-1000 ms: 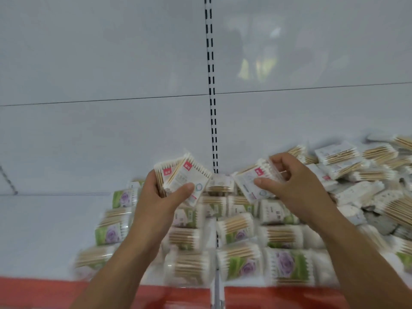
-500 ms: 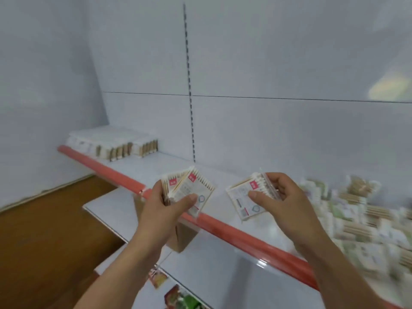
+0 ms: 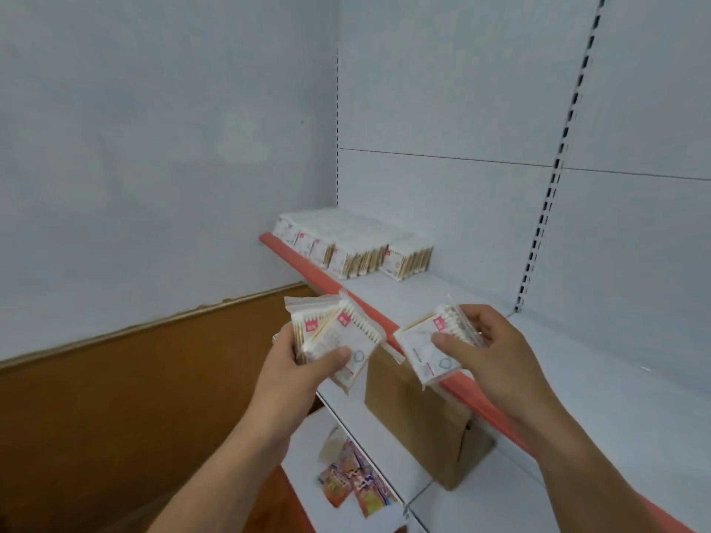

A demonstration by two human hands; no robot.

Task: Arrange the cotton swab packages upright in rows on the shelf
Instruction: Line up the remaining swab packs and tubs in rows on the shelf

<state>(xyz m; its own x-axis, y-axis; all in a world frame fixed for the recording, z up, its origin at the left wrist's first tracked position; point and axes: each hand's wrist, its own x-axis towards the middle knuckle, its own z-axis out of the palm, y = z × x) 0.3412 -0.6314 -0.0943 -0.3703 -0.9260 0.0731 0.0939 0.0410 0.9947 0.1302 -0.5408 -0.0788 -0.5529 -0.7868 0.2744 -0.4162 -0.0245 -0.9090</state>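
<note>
Cotton swab packages are in three places. One fanned bundle [image 3: 334,336] of a few packages is in the left hand [image 3: 304,375]: the fingers curl behind it and the thumb presses on the front. Another bundle [image 3: 425,350] is in the right hand [image 3: 500,359], pinched between the thumb and the curled fingers; how many packages it has, I cannot tell. Both bundles are in the air near the red front edge [image 3: 298,263] of the shelf [image 3: 442,298], and the two hands are apart from each other. At the far left end of the shelf, the arranged packages [image 3: 354,248] stand upright in close rows, touching one another. Under the shelf, a cardboard box [image 3: 419,425] stands on a lower shelf [image 3: 388,459]. Some coloured snack packets [image 3: 354,482] lie below that level. At the left is a brown floor [image 3: 115,417], and a slotted upright [image 3: 546,209] runs up the back panel.
</note>
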